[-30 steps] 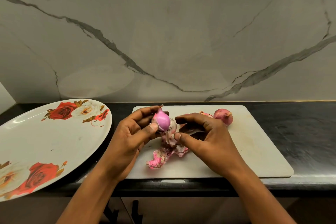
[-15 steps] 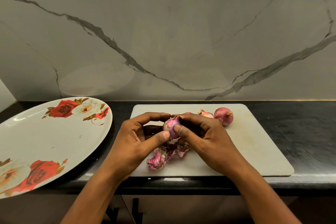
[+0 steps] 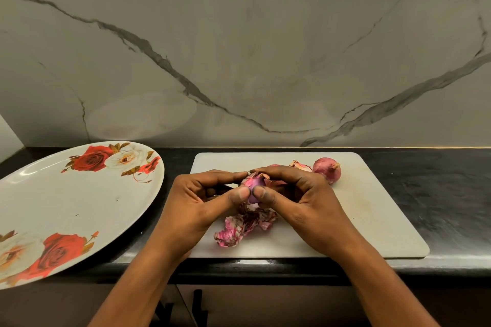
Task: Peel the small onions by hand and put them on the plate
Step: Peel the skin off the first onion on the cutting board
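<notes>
While both hands work just above the board point(image 3: 372, 207), the onion point(image 3: 254, 184) sits pinched between them. The left hand point(image 3: 202, 204) and the right hand point(image 3: 303, 202) each curl round it, thumbs meeting on its near side and forefingers closing over its far side. Its long axis seems to run from the thumbs away toward the wall point(image 3: 265, 48), though the fingers hide both ends.

Glossy purple flesh shows between the thumbs. Dry, papery skin clings round the top, so I judge the peeling unfinished.

The plate point(image 3: 79, 202) lies to the left of the hands, well apart from the onion, and nothing is on it yet. The left hand is the nearer one, so a short sideways carry over the board's edge would do it once the last skin is off.

The plate is broad, oval, smooth and shiny, printed with roses. Crumpled pink skins point(image 3: 239, 228) lie on the board under the hands, thin and brittle-looking. A second onion point(image 3: 327, 169), round and matt in its skin, waits at the board's far edge near the right hand, with a loose scrap beside it. The board is pale and dull, on a black, polished counter point(image 3: 438, 180).
</notes>
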Demonstrator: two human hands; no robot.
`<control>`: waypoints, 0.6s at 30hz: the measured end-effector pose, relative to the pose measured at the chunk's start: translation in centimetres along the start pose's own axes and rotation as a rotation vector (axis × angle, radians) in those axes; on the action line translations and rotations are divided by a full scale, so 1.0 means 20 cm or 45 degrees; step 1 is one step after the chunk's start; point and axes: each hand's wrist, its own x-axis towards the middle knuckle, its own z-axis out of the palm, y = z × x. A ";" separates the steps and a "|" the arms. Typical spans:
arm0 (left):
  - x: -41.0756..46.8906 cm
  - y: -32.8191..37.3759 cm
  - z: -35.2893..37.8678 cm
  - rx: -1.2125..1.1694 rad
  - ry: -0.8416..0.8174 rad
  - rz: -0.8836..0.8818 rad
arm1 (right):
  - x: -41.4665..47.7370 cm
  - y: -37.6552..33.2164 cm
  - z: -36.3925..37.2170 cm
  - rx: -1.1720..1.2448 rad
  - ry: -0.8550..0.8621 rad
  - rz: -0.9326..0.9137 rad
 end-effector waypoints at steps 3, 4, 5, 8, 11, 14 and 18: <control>0.00 0.00 0.00 -0.003 -0.011 -0.003 | 0.00 0.00 0.00 0.000 0.001 -0.010; 0.00 -0.01 0.00 -0.008 -0.014 -0.004 | 0.00 0.00 0.00 0.003 0.002 -0.010; 0.00 -0.01 0.00 -0.010 -0.017 -0.005 | 0.00 0.00 0.00 0.006 0.006 -0.011; 0.00 -0.01 0.00 0.010 -0.013 -0.011 | 0.00 0.00 0.00 0.017 0.021 -0.016; 0.01 0.00 0.01 0.054 0.010 -0.012 | 0.00 0.00 0.01 0.045 0.011 -0.011; 0.00 0.01 0.02 0.079 0.013 -0.014 | -0.01 0.00 0.01 0.039 -0.023 -0.026; 0.00 0.00 0.02 0.065 0.043 -0.002 | -0.01 0.01 0.01 -0.002 -0.040 -0.045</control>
